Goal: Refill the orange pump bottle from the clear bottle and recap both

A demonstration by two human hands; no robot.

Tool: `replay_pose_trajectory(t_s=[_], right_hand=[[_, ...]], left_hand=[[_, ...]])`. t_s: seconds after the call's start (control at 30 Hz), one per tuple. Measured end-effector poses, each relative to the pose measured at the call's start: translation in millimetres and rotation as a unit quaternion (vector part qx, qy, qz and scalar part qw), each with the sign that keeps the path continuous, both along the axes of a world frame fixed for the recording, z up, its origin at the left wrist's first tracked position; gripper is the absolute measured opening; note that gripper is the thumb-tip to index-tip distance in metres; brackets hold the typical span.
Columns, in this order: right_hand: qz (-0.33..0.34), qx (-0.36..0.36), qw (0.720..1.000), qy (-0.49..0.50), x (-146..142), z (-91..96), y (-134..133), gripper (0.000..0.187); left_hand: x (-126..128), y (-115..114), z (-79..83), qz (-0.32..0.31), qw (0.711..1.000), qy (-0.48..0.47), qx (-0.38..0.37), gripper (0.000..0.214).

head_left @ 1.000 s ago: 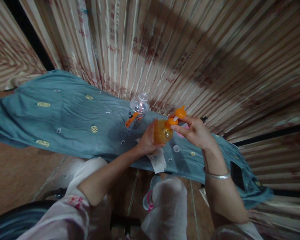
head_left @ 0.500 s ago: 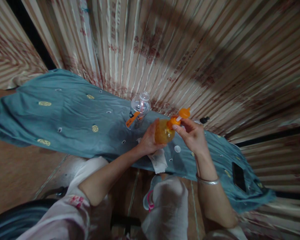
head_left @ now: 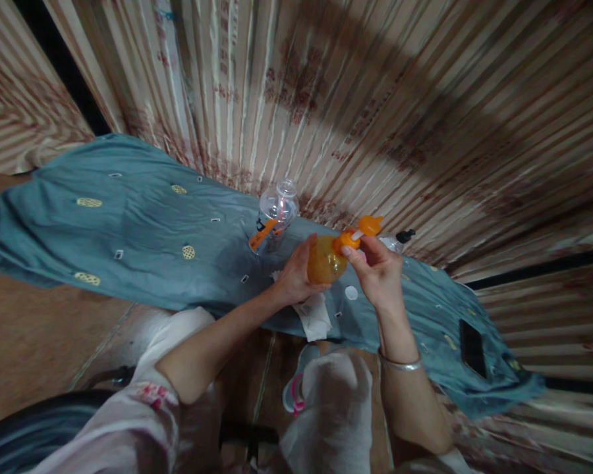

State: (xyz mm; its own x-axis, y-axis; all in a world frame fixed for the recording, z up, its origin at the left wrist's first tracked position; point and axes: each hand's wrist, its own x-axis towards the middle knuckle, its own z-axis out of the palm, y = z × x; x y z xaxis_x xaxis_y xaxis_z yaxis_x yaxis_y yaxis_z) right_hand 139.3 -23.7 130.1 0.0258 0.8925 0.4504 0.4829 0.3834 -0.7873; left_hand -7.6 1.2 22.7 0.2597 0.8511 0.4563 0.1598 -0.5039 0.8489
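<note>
My left hand (head_left: 296, 275) is wrapped round the body of an amber pump bottle (head_left: 325, 262) and holds it tilted above the cloth. My right hand (head_left: 379, 262) pinches the orange screw collar (head_left: 348, 241) at the bottle's neck between thumb and fingers. From that collar a white stem leads up to the orange pump head (head_left: 370, 225), which points to the upper right. Just behind the left hand stands a clear bottle (head_left: 278, 205), open at the neck, with an orange label (head_left: 263, 235). A white paper tissue (head_left: 313, 317) lies under the left hand.
A teal cloth with pineapple prints (head_left: 148, 230) covers the long table. On it are a small white disc (head_left: 351, 293), a clear bottle with a black top (head_left: 404, 237), partly behind my right hand, and a dark phone (head_left: 472, 347). A striped curtain (head_left: 286, 99) hangs along the back.
My right hand has turned slightly at the collar, its wrist shifting left. The pump head has moved a little to the right and down, and more of the black-topped bottle shows.
</note>
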Motion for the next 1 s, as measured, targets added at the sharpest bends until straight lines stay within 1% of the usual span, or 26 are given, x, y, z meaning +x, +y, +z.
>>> replay_pose_trajectory(t_s=[0.07, 0.17, 0.33, 0.57, 0.7, 0.87, 1.0], right_hand=[[0.006, -0.011, 1.000, 0.021, -0.9, -2.6, 0.9, 0.030], [0.006, -0.016, 0.999, 0.034, -1.8, -0.9, 1.3, 0.030], [-0.004, -0.002, 1.000, 0.014, -1.9, 3.6, -0.7, 0.030], [-0.012, -0.003, 1.000, 0.013, -2.5, -0.6, -2.0, 0.031], [-0.012, -0.001, 1.000, -0.011, -2.7, 1.4, -3.3, 0.032], [0.000, 0.014, 0.997, -0.073, -1.1, 9.1, -3.5, 0.034], [0.021, 0.017, 0.993, -0.116, 2.7, 14.1, -2.0, 0.030]], left_hand=[[-0.2, 0.0, 0.0, 0.000, 1.000, 0.000, -0.001, 0.113], [-0.7, -0.5, 1.6, 0.002, 1.000, -0.004, -0.001, 0.111], [-1.5, -1.3, 4.7, -0.005, 1.000, -0.004, 0.002, 0.112], [-1.3, -1.0, 5.0, -0.009, 1.000, -0.005, 0.008, 0.112], [-1.8, -0.2, 2.7, -0.004, 1.000, -0.003, 0.011, 0.113], [-2.4, 0.4, -0.2, -0.007, 1.000, -0.008, 0.022, 0.114], [-2.9, 0.2, 0.0, -0.007, 1.000, -0.010, 0.018, 0.114]])
